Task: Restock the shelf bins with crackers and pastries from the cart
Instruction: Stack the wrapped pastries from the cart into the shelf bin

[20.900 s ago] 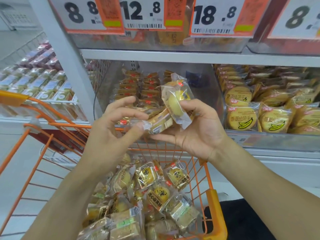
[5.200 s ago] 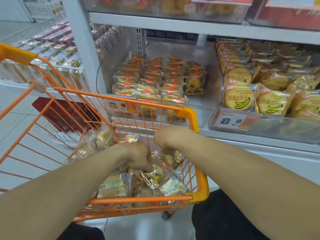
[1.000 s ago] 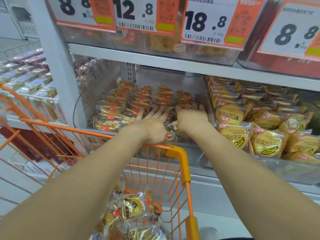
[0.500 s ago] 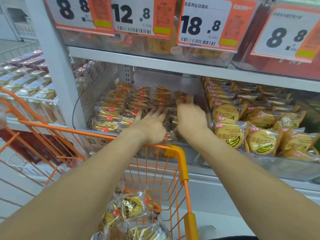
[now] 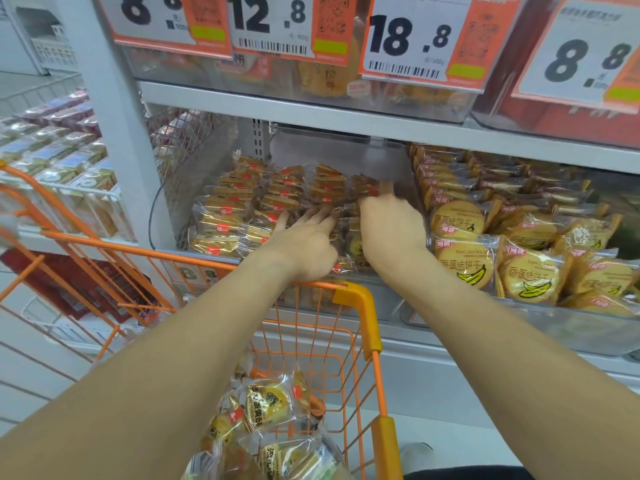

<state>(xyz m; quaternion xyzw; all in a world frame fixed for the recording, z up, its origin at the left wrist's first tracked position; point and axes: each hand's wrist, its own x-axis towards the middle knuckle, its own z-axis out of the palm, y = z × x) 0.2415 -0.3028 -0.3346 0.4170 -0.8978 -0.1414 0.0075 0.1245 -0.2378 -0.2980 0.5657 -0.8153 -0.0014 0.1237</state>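
- Store aisle: a white metal shelf [image 5: 346, 114] carries clear bins; orange-edged price tags [image 5: 408, 39] reading 8.8, 12.8, 18.8 and 8.8 hang along the upper tier.
- Middle tier, left: a clear shelf bin [image 5: 180, 202] holds rows of wrapped pastries [image 5: 242, 202], stacked on edge in several columns.
- Middle tier, right: a neighbouring bin [image 5: 588, 327] holds round banana-print crackers [image 5: 464, 265] in clear wrappers, just beside the pastry bin.
- Foreground: an orange wire cart [image 5: 360, 303] stands against the shelf, its rim below the bin front; loose wrapped pastries in the cart [image 5: 270, 403] lie heaped at the bottom.
- Far left: a second white rack of boxed goods [image 5: 62, 161], well apart.
- Left hand [image 5: 308, 244]: forearm reaches over the cart rim, palm down, fingers straight and spread, resting on the front pastry packets.
- Right hand [image 5: 391, 226]: reaches deeper along the bin's right side, knuckles up; motion blur hides the fingertips, which seem to press on the packets, and whether they grip one cannot be told.
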